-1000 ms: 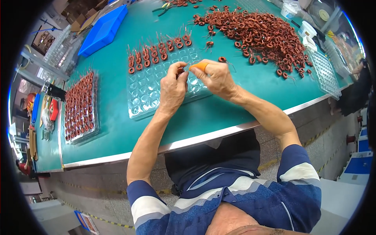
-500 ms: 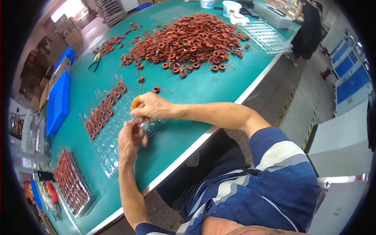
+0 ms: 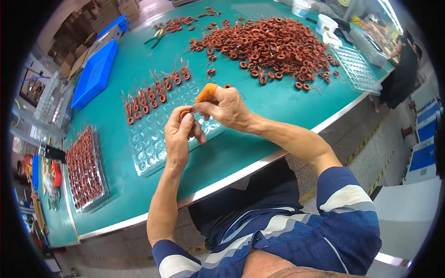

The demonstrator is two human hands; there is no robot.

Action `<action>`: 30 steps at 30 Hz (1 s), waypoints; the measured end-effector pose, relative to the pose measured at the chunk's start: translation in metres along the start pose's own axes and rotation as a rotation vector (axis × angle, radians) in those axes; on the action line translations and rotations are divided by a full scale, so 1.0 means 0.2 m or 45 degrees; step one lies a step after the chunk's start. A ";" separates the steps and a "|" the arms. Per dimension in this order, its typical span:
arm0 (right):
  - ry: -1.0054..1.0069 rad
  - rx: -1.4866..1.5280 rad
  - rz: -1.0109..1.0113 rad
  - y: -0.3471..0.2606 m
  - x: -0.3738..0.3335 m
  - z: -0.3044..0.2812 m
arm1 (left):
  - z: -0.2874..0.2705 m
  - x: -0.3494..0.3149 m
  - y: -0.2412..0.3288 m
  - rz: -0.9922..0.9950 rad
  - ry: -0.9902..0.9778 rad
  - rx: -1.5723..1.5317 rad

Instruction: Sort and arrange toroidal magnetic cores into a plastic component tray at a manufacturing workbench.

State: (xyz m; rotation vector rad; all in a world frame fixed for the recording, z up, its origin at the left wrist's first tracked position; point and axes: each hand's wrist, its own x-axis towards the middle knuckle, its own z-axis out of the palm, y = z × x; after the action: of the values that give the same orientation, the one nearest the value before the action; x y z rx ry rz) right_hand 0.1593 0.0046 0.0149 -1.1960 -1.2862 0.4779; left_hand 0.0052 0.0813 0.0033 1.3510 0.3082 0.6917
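Observation:
Above a clear plastic tray [image 3: 147, 153] with round pockets, my left hand [image 3: 177, 139] pinches a red ring coil [image 3: 184, 114] between thumb and fingertips. My right hand [image 3: 230, 110] meets it from the right, its thumb and forefinger closed on the coil's thin wire leads. An orange cover [image 3: 206, 92] is on one right finger. Rows of red ring coils [image 3: 152, 96], leads pointing up, fill the tray's far left part. Just beyond my right hand lies a loose coil [image 3: 227, 86], partly hidden by it.
A large heap of red coils [image 3: 273, 48] covers the table's far middle. Pliers [image 3: 156, 39] lie at its left. A filled coil tray [image 3: 85, 169] and a blue bin [image 3: 96, 74] stand at left. White tubs [image 3: 326, 24] and empty trays [image 3: 357, 69] stand far right, near another person [image 3: 401, 69].
The view has turned, so the table appears shifted to the right and up. My hands remain together over the tray, and the coil in my left fingers now shows more plainly.

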 end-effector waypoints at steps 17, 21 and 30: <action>-0.207 0.371 0.577 0.05 0.02 0.03 | -0.06 0.02 -0.08 0.364 0.223 0.823; -0.277 0.624 0.849 0.08 0.05 -0.03 | -0.12 0.02 -0.05 0.440 -0.012 0.840; -0.161 0.116 0.690 0.05 0.03 0.01 | -0.10 0.01 -0.08 0.420 0.044 1.260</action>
State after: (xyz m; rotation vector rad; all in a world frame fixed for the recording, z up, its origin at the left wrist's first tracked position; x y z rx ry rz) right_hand 0.1615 0.0139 0.0079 -1.4540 -1.0203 1.0076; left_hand -0.0006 0.0978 -0.0154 2.3688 0.4936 0.8788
